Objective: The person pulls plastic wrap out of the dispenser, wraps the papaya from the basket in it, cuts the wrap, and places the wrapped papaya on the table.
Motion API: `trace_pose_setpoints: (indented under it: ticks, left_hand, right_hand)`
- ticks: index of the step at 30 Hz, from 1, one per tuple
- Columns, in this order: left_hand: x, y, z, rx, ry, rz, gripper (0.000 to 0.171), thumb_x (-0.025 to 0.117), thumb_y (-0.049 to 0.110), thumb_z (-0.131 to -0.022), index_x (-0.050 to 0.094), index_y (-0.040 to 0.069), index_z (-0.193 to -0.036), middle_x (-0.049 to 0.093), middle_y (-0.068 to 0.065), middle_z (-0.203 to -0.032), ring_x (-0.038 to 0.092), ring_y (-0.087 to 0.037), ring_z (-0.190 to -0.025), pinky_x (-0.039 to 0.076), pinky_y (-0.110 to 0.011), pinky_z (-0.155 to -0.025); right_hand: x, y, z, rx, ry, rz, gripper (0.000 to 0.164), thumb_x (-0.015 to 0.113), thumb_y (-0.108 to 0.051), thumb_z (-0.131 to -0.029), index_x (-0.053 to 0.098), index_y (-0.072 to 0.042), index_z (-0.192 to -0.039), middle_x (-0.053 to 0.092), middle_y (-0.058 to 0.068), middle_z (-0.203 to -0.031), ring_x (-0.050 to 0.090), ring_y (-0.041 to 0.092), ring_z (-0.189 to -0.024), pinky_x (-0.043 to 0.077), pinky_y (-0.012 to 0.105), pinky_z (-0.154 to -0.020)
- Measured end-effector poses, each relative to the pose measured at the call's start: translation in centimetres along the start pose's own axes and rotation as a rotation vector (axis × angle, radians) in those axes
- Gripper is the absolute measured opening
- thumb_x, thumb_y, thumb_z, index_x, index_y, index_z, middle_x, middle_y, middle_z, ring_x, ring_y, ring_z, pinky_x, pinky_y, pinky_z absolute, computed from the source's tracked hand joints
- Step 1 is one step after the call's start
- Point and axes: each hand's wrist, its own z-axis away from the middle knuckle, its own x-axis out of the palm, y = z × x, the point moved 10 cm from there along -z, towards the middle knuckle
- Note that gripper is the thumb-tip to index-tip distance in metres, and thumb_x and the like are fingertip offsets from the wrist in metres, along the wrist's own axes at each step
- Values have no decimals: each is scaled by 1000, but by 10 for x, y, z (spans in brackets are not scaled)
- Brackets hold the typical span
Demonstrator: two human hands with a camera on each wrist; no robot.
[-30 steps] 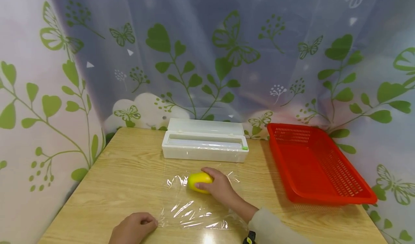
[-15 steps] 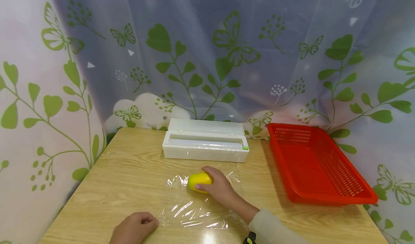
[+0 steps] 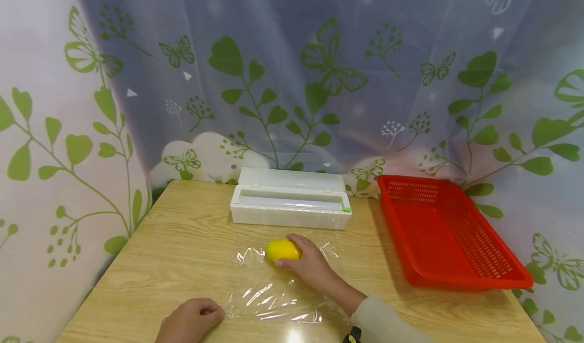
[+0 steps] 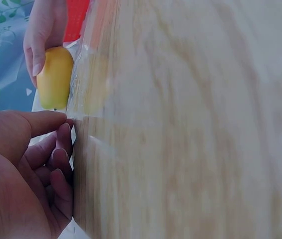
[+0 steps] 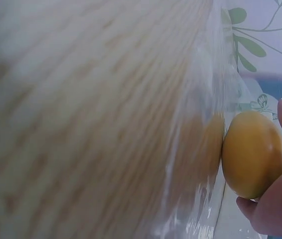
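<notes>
A yellow mango [image 3: 282, 251] lies on a sheet of clear cling film [image 3: 274, 297] spread over the table. My right hand [image 3: 312, 263] grips its right end, thumb on the near side and fingers on the far side. The right wrist view has the mango [image 5: 254, 154] touching the film. At the film's near left corner, my left hand [image 3: 190, 320] pinches the edge between thumb and forefinger; its other fingers are curled in the left wrist view. Behind the mango, the film runs back to a white cling film dispenser [image 3: 289, 216], whose lid [image 3: 292, 180] is raised.
A red plastic basket [image 3: 401, 252] with perforated sides stands at the right of the wooden table [image 3: 150, 262]. A printed curtain [image 3: 283, 79] hangs right behind the table and along both sides. The dispenser has a small green piece [image 3: 346, 209] at its right end.
The mango has turned in my right hand, so its greenish side has gone out of the head view. My left hand keeps its place on the film corner. The head view has shifted slightly.
</notes>
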Motion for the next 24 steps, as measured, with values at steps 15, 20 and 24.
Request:
trace_pose_setpoints:
  ticks: [15,20,24]
  left_hand:
    - [0,-2,0,16,-4,6,16,72,42,-89,74,28,-81,72,13,-88,64,-12,-84,52,-56,-79]
    - [0,-1,-1,16,-4,1,16,73,42,-89,74,27,-82,71,14,-85,63,-11,-81,52,-54,-77]
    - [0,-2,-1,8,-4,2,15,74,41,-88,74,28,-81,70,14,-84,62,-11,-79,52,-51,-75]
  right_hand:
    - [-16,7,2,25,22,-64,80,81,-43,-83,49,-9,-148,47,13,-152,45,38,-139,37,57,-114]
    - [-33,15,12,85,42,-87,78,82,-43,-83,49,-17,-148,41,9,-156,39,39,-144,35,63,-113]
    - [-49,19,27,91,67,-71,75,83,-39,-82,50,-20,-147,43,6,-155,44,39,-138,41,61,-108]
